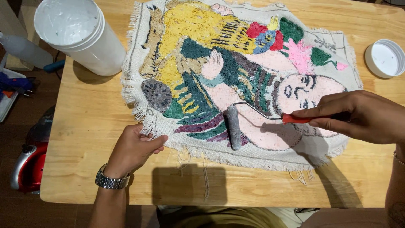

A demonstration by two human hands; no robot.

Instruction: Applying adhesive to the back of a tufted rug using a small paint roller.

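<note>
The right hand [358, 116] is closed around the red handle of a small paint roller [234, 127], whose grey drum rests on the tufted rug [236, 71] near its lower edge. The left hand [134, 147] pinches the rug's frayed lower-left fringe against the wooden table [84, 126].

At nine o'clock the frame cuts off a clear bottle [21, 50] and blue tools [12, 84], at three o'clock the right hand [358, 116] loses its wrist, hiding part of the roller's red handle [301, 119].
</note>
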